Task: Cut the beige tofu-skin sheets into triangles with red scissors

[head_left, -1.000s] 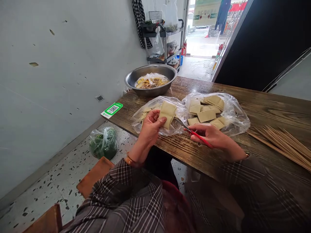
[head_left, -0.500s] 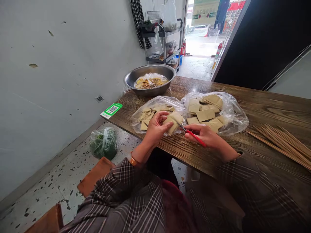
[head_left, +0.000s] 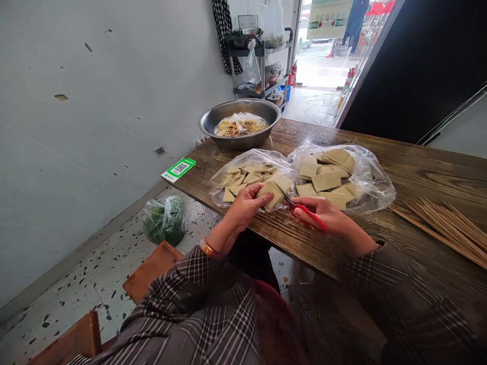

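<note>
While a wooden desk (head_left: pixel 418 158) stands beside a grey wall (head_left: pixel 95 126), the left hand (head_left: pixel 244 209) grips beige sheets (head_left: pixel 272 194) mid-frame, the right hand (head_left: pixel 330 215) grips red scissors (head_left: pixel 312 218); a banner (head_left: pixel 329 12), upper right, reads "TSING".

L hand (head_left: pixel 247 205) + R hand (head_left: pixel 326 214) = 2 tot. Scissors (head_left: pixel 314 219), 1 pr. Tan sheets (head_left: pixel 326 181): well over a doz., overlapping, exact no. unclear. Table (head_left: pixel 426 172), 1. Clear bags (head_left: pixel 375 190) on it, 2. Metal basin (head_left: pixel 243 144), 1. Green-edged QR card (head_left: pixel 178 170), 1. Thin sticks (head_left: pixel 445 223), 1 bunch, approx. a doz. or more, can't sep. all. Bag of greens (head_left: pixel 164 223) on flr, 1. Brown wood pcs (head_left: pixel 152 271), 2. Shelf cart (head_left: pixel 249 52), 1.
</note>
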`<action>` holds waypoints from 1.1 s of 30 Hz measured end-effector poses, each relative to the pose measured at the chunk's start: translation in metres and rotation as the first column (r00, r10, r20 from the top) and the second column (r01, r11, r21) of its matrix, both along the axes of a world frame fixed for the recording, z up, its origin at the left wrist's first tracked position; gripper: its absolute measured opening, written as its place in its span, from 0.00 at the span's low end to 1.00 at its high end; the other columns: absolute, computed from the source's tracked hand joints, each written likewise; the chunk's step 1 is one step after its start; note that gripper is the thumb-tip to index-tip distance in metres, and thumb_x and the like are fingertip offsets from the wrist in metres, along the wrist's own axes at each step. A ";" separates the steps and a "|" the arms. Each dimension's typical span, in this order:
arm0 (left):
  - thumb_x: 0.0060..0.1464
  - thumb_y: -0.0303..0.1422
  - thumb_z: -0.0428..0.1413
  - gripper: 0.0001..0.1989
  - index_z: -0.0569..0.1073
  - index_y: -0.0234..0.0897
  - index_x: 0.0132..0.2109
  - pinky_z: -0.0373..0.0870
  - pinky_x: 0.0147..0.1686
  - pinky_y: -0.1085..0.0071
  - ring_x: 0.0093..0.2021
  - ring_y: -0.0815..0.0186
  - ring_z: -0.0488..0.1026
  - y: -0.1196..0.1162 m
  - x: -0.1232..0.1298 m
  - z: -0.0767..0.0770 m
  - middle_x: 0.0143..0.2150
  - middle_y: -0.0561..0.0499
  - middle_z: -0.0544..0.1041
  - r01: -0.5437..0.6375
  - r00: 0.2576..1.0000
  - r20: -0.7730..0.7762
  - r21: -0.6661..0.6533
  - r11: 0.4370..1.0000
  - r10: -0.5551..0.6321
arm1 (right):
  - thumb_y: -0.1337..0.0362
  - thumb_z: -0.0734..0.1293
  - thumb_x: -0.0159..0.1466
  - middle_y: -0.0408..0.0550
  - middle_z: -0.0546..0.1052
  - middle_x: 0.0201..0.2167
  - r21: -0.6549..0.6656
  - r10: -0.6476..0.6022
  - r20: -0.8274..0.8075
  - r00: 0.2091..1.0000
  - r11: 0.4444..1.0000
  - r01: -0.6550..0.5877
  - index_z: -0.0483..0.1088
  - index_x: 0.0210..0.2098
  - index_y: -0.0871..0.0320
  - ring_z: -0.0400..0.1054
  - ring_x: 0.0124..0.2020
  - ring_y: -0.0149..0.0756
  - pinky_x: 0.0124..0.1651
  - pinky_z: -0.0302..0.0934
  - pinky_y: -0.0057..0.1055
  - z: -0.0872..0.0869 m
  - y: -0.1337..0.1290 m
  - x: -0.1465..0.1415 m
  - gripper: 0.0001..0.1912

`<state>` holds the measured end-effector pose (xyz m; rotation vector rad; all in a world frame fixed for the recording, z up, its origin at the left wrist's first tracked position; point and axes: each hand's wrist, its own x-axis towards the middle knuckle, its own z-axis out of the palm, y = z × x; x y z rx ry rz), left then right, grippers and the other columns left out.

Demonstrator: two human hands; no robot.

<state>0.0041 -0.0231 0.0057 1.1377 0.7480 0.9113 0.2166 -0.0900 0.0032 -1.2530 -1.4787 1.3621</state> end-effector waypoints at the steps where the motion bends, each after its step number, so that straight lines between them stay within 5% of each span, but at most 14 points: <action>1: 0.41 0.41 0.72 0.22 0.80 0.32 0.40 0.67 0.32 0.75 0.30 0.70 0.71 0.000 0.000 0.000 0.33 0.50 0.79 -0.002 1.000 -0.011 0.010 1.000 0.002 | 0.44 0.72 0.58 0.46 0.74 0.25 0.000 0.000 -0.011 1.000 1.000 0.000 0.80 0.47 0.62 0.64 0.24 0.31 0.26 0.58 0.28 0.001 -0.001 -0.001 0.29; 9: 0.42 0.42 0.71 0.21 0.78 0.32 0.39 0.65 0.30 0.76 0.29 0.71 0.69 -0.003 0.000 0.001 0.32 0.52 0.77 -0.032 0.997 -0.065 0.022 0.999 0.034 | 0.44 0.70 0.60 0.45 0.72 0.22 0.017 0.038 0.053 0.998 0.999 -0.039 0.81 0.47 0.64 0.62 0.23 0.29 0.25 0.56 0.28 0.005 -0.002 -0.001 0.29; 16: 0.40 0.40 0.71 0.24 0.76 0.35 0.43 0.69 0.33 0.75 0.32 0.71 0.72 -0.004 0.001 0.002 0.36 0.53 0.78 -0.094 0.994 -0.053 0.011 0.996 0.094 | 0.49 0.73 0.55 0.53 0.82 0.32 0.169 -0.129 0.266 0.955 0.982 0.086 0.81 0.49 0.64 0.72 0.30 0.38 0.34 0.67 0.34 -0.004 0.004 0.001 0.29; 25: 0.45 0.49 0.68 0.23 0.73 0.34 0.38 0.65 0.27 0.77 0.27 0.73 0.68 -0.001 0.005 0.002 0.29 0.55 0.75 -0.126 0.990 -0.059 0.059 0.990 0.130 | 0.46 0.72 0.56 0.52 0.81 0.29 0.170 -0.151 0.249 0.957 0.979 0.110 0.80 0.50 0.65 0.71 0.27 0.36 0.30 0.66 0.32 -0.003 0.002 -0.003 0.32; 33: 0.40 0.46 0.71 0.24 0.74 0.33 0.36 0.66 0.29 0.75 0.28 0.71 0.69 -0.001 0.005 0.001 0.30 0.53 0.77 -0.136 0.989 -0.059 0.032 0.990 0.138 | 0.49 0.72 0.57 0.52 0.83 0.31 0.215 -0.133 0.234 0.963 0.973 0.082 0.82 0.47 0.64 0.72 0.28 0.38 0.30 0.65 0.32 -0.003 0.002 -0.004 0.27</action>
